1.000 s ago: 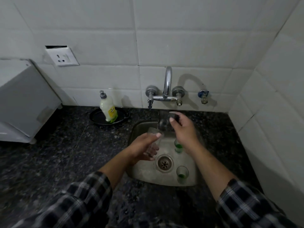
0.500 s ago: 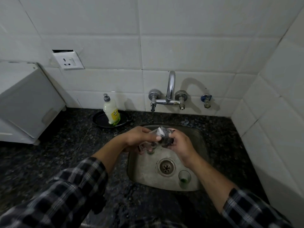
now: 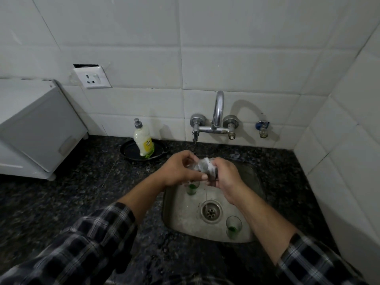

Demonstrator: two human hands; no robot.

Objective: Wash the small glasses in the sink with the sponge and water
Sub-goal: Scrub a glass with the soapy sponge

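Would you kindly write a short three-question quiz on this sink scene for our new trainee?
1. True or false: the soap bottle stands inside the sink.
2. What colour is the residue in the glass beside the drain?
3. The right hand grips: A the sponge, B the soap bottle, C the tap.

Key: 1 false, 2 green, 3 A.

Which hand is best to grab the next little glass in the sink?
Probably the left hand: once it sets down its held glass, a green-bottomed glass stands right below it. The right hand is busy gripping the sponge.
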